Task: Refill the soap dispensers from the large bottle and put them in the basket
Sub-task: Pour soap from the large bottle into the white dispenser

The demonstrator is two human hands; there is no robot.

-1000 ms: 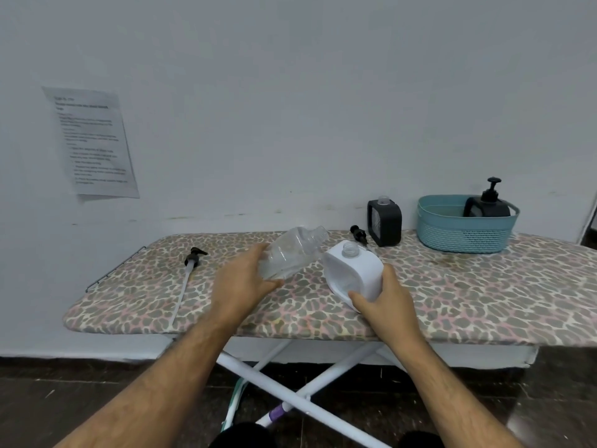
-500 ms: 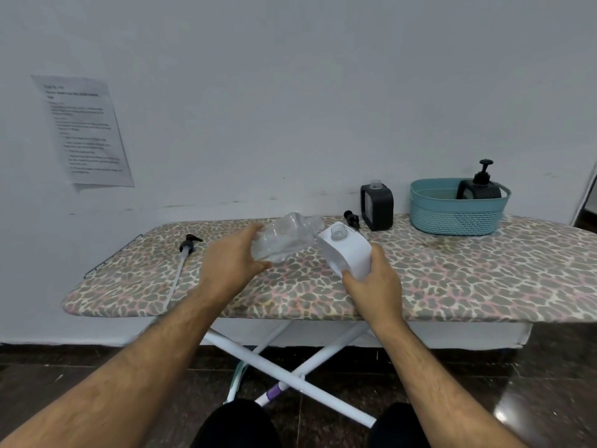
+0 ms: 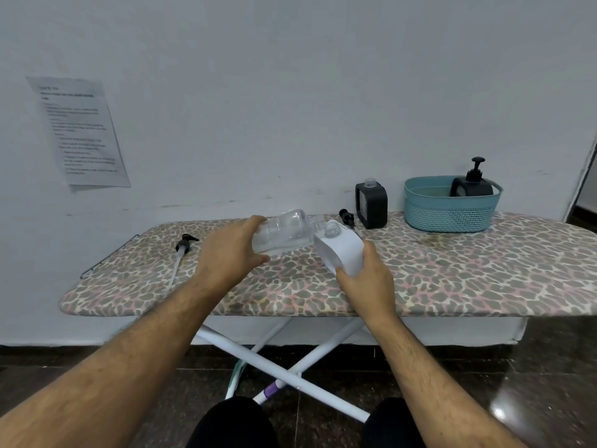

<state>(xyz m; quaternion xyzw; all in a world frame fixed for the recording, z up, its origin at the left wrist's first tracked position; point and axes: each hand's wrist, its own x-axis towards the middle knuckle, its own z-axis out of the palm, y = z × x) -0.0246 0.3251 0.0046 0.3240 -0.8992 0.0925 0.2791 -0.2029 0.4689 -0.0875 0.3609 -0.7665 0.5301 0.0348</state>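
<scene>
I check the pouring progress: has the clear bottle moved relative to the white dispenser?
Yes. The clear bottle has tipped lower, its mouth now nearer the white dispenser opening.

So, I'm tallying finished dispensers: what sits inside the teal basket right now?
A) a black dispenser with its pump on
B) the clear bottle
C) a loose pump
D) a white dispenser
A: the black dispenser with its pump on stands inside the teal basket.

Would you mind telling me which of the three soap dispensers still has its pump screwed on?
The black dispenser in the basket. The black dispenser on the board and the white dispenser in the right hand have bare open necks.
</scene>
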